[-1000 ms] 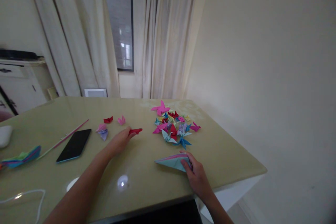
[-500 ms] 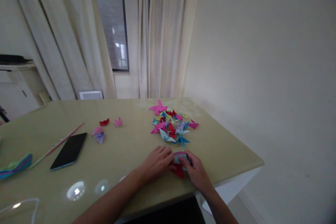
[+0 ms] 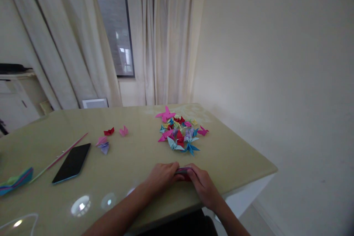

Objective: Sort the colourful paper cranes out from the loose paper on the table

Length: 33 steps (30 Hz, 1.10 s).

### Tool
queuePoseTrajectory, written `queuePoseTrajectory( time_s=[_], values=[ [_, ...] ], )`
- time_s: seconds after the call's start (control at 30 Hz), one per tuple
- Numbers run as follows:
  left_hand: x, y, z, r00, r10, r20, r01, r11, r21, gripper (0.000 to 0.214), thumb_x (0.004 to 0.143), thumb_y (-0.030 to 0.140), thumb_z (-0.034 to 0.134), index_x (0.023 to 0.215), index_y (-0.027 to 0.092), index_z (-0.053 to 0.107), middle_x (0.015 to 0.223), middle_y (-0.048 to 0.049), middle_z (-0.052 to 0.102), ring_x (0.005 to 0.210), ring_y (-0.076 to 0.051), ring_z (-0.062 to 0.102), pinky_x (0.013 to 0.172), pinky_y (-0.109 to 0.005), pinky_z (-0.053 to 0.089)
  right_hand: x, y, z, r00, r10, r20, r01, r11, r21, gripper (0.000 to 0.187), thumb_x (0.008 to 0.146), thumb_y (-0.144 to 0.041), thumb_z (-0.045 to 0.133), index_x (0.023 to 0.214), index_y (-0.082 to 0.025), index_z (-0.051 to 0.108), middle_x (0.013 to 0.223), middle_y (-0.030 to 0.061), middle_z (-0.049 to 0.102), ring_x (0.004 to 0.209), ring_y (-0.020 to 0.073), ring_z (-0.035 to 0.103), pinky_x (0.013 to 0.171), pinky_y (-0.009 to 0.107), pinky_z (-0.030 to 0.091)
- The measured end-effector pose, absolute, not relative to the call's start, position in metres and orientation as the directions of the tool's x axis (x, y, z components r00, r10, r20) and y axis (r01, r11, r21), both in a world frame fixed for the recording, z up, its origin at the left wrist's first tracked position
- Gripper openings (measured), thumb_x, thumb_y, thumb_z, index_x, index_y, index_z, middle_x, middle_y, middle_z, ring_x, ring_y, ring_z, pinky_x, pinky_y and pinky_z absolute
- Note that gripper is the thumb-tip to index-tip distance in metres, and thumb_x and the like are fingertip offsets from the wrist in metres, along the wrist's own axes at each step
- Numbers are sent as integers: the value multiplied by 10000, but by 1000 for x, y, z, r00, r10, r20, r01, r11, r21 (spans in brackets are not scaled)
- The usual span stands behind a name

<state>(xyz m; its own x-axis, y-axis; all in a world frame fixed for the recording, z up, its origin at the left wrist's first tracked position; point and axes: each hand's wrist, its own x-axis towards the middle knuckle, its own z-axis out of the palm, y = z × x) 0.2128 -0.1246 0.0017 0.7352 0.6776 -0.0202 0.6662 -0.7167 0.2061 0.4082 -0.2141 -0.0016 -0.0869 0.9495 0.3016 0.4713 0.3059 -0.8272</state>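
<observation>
My left hand [image 3: 162,176] and my right hand [image 3: 203,184] meet near the table's front edge, fingers curled and pressed on a small folded paper piece [image 3: 183,172], red with a pink and pale blue edge. Most of that piece is hidden under my fingers. Just beyond lies a pile of several coloured origami shapes [image 3: 179,132] in pink, red, blue, yellow and lilac.
The olive table [image 3: 129,158] carries a black phone [image 3: 72,163], a pink stick [image 3: 59,156], loose origami pieces in red [image 3: 108,131], pink [image 3: 123,131] and lilac [image 3: 103,145], a stack of coloured paper [image 3: 13,180] at far left and a white cable [image 3: 16,223]. The table's right corner [image 3: 272,171] drops off.
My left hand carried a red piece from the table's middle to my right hand. Both hands now press the papers together, closer to the front edge.
</observation>
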Motion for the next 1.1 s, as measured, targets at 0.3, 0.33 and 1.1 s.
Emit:
queuePoseTrajectory(
  time_s=[0.3,0.33,1.1],
  values=[
    [202,-122,6,746,665,20,647,-732,213,395,1023,620,528,1160,254,586,1071,-84,811,962,-267,790,750,-282,525,406,-213,-11,-62,940,336,554,312,-772,209,1014,-354,559,1084,-232,713,1012,70,782,926,253,729,869,355,550],
    [201,-122,8,754,657,23,636,-738,227,417,993,628,584,1195,262,577,1098,-77,809,985,-276,787,755,-287,526,406,-213,-11,-58,937,344,549,318,-773,204,1020,-351,549,1063,-230,707,968,61,773,885,242,721,841,343,549],
    [168,-93,16,656,743,133,716,-669,199,202,991,412,598,1043,232,673,1036,-87,772,982,-276,731,821,-346,522,438,-208,-3,-4,967,253,488,223,-844,357,989,-538,594,972,-211,737,939,76,753,917,277,692,870,377,545]
  ],
)
